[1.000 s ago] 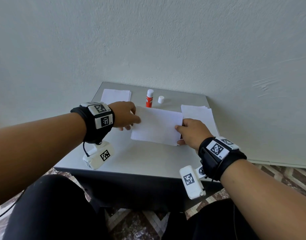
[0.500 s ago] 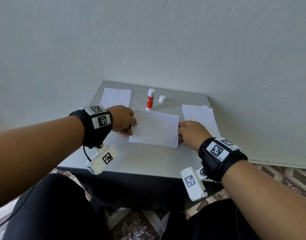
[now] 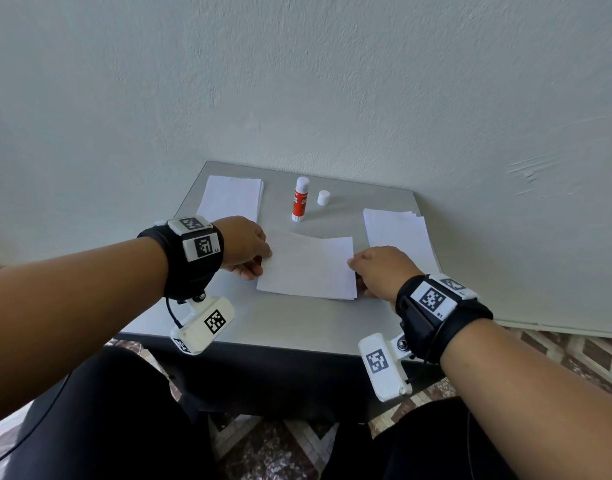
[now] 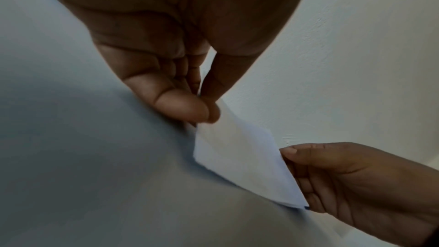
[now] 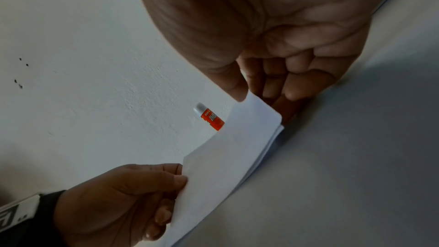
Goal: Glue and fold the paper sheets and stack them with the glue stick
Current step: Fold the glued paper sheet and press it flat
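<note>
— What do you see from the head view?
— My left hand (image 3: 244, 245) and right hand (image 3: 382, 270) pinch opposite ends of the folded sheet (image 3: 308, 266) between them; the glue stick (image 3: 300, 199) stands beyond it.
— Left wrist?
— Thumb and fingers (image 4: 187, 108) grip the sheet's corner.
— Right wrist?
— My thumb (image 5: 234, 89) and fingers clamp the sheet's edge; the glue stick shows past it.

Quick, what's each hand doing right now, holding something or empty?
Left hand: pinching the left edge of the folded paper sheet.
Right hand: gripping the sheet's right edge between thumb and fingers.
</note>
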